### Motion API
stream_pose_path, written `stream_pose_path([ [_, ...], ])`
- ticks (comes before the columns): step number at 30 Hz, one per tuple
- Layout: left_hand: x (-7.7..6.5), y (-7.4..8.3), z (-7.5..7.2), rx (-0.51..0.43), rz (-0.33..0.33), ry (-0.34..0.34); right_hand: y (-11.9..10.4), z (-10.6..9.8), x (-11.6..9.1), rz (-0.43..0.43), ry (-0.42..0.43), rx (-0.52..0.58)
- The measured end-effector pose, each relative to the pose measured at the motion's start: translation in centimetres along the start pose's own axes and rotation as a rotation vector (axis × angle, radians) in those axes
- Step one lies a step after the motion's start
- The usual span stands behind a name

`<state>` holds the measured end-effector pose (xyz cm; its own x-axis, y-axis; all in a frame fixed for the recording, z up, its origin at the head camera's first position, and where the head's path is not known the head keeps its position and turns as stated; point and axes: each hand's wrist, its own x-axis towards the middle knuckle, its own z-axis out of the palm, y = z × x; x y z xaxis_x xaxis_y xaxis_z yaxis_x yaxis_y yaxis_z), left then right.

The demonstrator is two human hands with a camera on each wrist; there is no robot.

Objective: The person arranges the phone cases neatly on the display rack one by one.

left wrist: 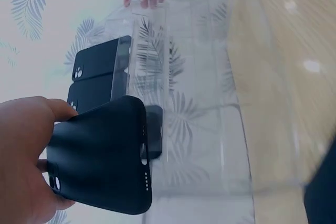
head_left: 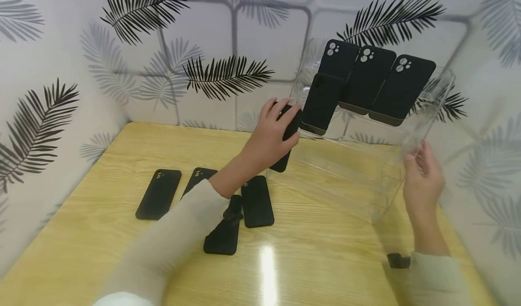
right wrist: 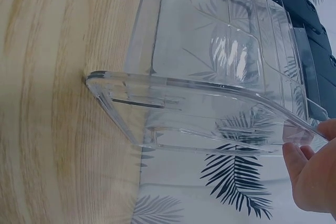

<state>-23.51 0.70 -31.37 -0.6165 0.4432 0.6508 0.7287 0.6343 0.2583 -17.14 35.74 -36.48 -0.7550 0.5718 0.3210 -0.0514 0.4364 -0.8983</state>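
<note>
My left hand point(head_left: 270, 136) grips a black phone case point(left wrist: 100, 156) by its sides, its back and camera cutout showing in the left wrist view. It is held at the left end of a clear plastic display rack point(head_left: 338, 179). Three black phone cases point(head_left: 368, 77) lean side by side on the rack's upper tier, and another phone case point(head_left: 321, 102) stands in front of the leftmost one. At the rack's right side, my right hand point(head_left: 424, 179) pinches the clear edge between thumb and fingers, as the right wrist view point(right wrist: 315, 169) also shows.
Several black phone cases lie on the wooden table point(head_left: 325, 256) at the left, among them one flat phone case point(head_left: 158, 194) and another phone case point(head_left: 258, 202) beside my left forearm. A leaf-patterned wall point(head_left: 211, 30) rises behind the rack and along both sides.
</note>
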Motion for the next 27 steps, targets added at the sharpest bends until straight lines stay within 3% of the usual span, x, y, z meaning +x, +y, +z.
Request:
stream_pose_path([
  [8, 4.7, 2.8, 3.5, 0.035, 0.066, 0.046, 0.0, -0.1, -0.1, 0.002, -0.011, -0.008],
  [16, 9.2, 5.6, 6.5, 0.169, 0.168, 0.122, 0.2, -0.2, 0.2, -0.012, 0.001, -0.028],
  [22, 11.5, 6.3, 7.7, 0.267, 0.2, 0.168, 0.0, -0.1, 0.1, -0.007, -0.007, -0.021],
  [27, 12.6, 6.5, 8.3, 0.268, 0.18, 0.185, 0.1, 0.0, 0.1, -0.019, -0.001, -0.026],
])
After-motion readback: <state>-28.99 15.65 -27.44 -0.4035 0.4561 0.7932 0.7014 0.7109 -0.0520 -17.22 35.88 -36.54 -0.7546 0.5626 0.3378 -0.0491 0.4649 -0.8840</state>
